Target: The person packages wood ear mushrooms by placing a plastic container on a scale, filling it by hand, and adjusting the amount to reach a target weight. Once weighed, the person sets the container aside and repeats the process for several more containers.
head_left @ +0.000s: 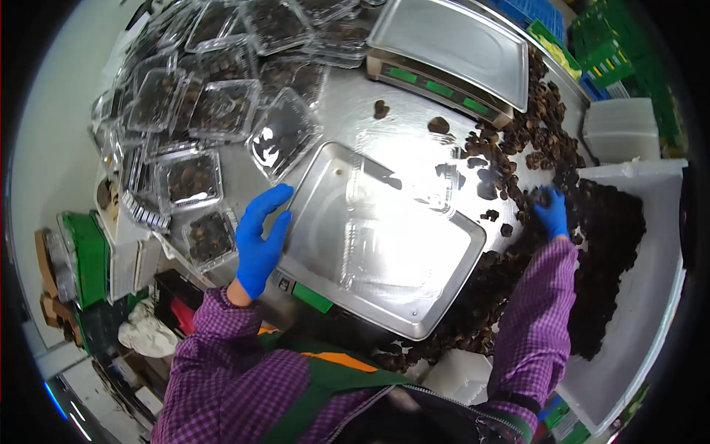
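Note:
My left hand [260, 240], in a blue glove, is at the left edge of a metal scale tray [310, 222], fingers apart and nothing held. An open clear plastic box [384, 248] lies on that tray, blurred by glare. At the right my right hand [551, 213], also gloved in blue, reaches into the heap of dark brown mushroom-like pieces [606, 244]. Its fingers are bent over some dark pieces; their tips are partly hidden, so I cannot make out whether they grip any.
Closed clear boxes of dark pieces [222, 111] pile up at the upper left. A second scale [451, 44] stands at the top. A white bin [651, 296] is at the right, below stacked white trays [621, 129]. Green crates [85, 259] stand left.

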`<state>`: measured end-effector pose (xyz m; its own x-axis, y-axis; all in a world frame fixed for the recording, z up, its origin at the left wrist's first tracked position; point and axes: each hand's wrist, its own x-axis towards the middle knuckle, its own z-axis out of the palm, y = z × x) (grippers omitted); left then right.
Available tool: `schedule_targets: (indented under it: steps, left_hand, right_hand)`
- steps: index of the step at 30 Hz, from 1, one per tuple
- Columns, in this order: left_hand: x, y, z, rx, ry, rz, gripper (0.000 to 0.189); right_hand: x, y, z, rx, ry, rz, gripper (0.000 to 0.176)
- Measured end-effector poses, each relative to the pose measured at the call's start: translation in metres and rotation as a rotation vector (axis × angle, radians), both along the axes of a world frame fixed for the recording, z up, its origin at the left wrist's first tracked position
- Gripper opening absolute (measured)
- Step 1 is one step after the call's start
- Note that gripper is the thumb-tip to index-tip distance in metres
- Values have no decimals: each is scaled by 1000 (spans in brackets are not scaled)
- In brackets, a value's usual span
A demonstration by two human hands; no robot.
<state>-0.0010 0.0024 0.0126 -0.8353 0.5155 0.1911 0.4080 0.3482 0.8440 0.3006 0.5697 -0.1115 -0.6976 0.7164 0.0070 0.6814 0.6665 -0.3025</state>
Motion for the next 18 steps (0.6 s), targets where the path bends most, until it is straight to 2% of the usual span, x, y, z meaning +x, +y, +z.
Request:
schedule_targets:
  steps: [1,2,3,4,5,6,8,9,11,12,14,15,16,18]
  left_hand:
    - [-2,-3,-2,15,46,7,32]
    - [-8,-6,-6,29,42,15,32]
    - [-14,-8,-13,90,-76,64,31]
    - [-20,-11,-20,151,-190,109,30]
    - [-23,-16,-26,207,-274,137,28]
    - [-24,-19,-24,221,-278,134,28]
    - [-22,-22,-18,365,-348,118,27]
    - [-20,-26,-17,374,-351,109,27]
    - [-8,-32,-17,298,-262,-21,31]
    - [-5,-30,-12,307,-263,-37,31]
    - [-5,-24,-2,155,87,-93,39]
    - [-14,-19,-8,175,81,-96,49]
    - [-28,-14,-24,184,77,-111,49]
    - [-64,-5,-59,-49,292,-113,60]
  right_hand:
    - [8,-10,3,-17,-31,8,42]
    - [20,-25,0,-56,75,31,37]
    - [32,-37,-8,30,26,-2,35]
    - [37,-58,4,-42,-15,-14,33]
    - [59,-63,-20,137,-30,-1,30]
    - [55,-81,-8,-39,-179,-87,27]
    - [62,-96,8,-264,-145,-3,27]
    - [65,-101,17,-291,-155,-13,26]
    - [61,-115,40,-318,-90,-77,24]
    - [48,-135,70,-337,-21,-90,22]
    - [20,-173,124,-570,133,-289,22]
    - [14,-182,138,-546,164,-254,22]
    - [8,-191,150,-521,190,-219,22]
    - [-15,-223,175,-486,401,-91,21]
